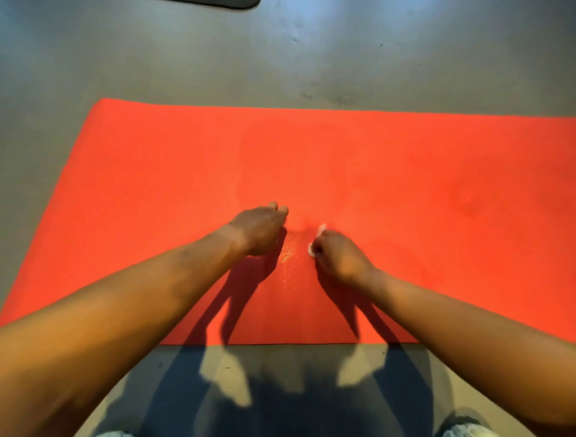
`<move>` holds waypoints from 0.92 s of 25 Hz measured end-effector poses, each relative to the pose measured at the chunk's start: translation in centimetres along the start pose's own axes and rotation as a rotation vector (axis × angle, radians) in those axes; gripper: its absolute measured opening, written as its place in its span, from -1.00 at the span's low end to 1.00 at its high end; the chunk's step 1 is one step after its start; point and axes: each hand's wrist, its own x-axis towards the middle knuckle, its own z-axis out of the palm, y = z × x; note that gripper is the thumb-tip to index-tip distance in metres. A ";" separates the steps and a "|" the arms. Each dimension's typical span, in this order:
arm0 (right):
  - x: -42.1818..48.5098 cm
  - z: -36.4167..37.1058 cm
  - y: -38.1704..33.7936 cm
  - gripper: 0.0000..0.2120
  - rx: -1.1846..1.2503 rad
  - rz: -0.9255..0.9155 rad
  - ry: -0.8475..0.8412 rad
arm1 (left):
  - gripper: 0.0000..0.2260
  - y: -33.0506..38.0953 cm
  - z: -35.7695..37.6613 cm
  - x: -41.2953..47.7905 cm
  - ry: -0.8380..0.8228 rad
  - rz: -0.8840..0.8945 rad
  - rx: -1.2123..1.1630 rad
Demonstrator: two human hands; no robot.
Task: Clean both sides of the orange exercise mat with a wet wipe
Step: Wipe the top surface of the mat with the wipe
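Flat on a smooth grey floor (pixel 280 62): a bright orange rectangular foam exercise mat (pixel 436 174), long edges running left to right, left end in view, right end cut off by the frame. Near edge just ahead of the person's knees.

At the mat's middle, closer to its near edge: left hand (pixel 258 230), back upward, fingers bent down toward the mat, tips hidden; cannot tell whether pressing on the surface or clasping anything. Just beside it, right hand (pixel 339 252), fist curled tight around a small crumpled white wet wipe (pixel 321 228), bits of white poking out past the knuckles, held down against the mat.

Between the two hands, a glistening wet patch (pixel 288 249) on the orange surface.

At the floor's far edge, the rounded corner of a dark mat (pixel 218 2), well apart.
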 end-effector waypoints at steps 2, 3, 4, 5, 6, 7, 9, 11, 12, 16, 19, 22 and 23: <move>-2.1 1.8 -1.9 -0.87 -0.018 -0.184 -0.135 | -0.90 0.1 0.5 -0.1 -0.015 -0.006 0.006; -3.1 2.3 -2.7 -0.88 -0.019 -0.267 -0.198 | -0.91 0.2 0.7 -0.1 -0.026 -0.011 0.010; -3.7 2.6 -3.1 -0.89 -0.024 -0.350 -0.239 | -0.91 0.3 0.7 -0.2 -0.033 -0.014 0.011; -3.5 2.2 -3.2 -0.89 -0.023 -0.405 -0.252 | -0.90 0.4 0.7 -0.2 -0.038 -0.014 0.009; -2.7 1.7 -2.7 -0.86 -0.032 -0.415 -0.231 | -0.90 0.6 0.7 -0.2 -0.036 -0.009 0.004; -1.4 0.8 -2.0 -0.81 -0.057 -0.373 -0.192 | -0.90 0.7 0.6 -0.2 -0.029 -0.002 0.003; 1.8 -1.2 0.8 -0.77 -0.095 -0.187 -0.049 | -0.91 0.6 0.7 -0.4 -0.011 0.007 0.001; 3.6 -3.0 3.9 -0.84 -0.113 0.050 0.078 | -0.91 0.2 0.8 -0.6 -0.010 0.007 -0.005; 3.7 -3.2 4.5 -0.85 -0.119 0.133 0.124 | -0.91 0.0 0.9 -0.7 -0.003 0.015 -0.004; 0.9 0.2 0.3 -0.90 0.015 -0.024 0.051 | -0.88 -0.8 0.9 -1.0 0.006 0.032 0.000; -2.1 3.4 -3.8 -0.90 0.017 -0.308 -0.188 | -0.88 -0.9 1.1 -0.9 -0.003 0.016 0.024; -2.2 3.2 -4.5 -0.87 0.002 -0.438 -0.275 | -0.89 -0.3 1.1 -0.7 -0.009 0.016 0.026; -1.5 2.4 -3.6 -0.88 -0.013 -0.407 -0.257 | -0.91 0.0 1.0 -0.6 -0.008 0.023 0.025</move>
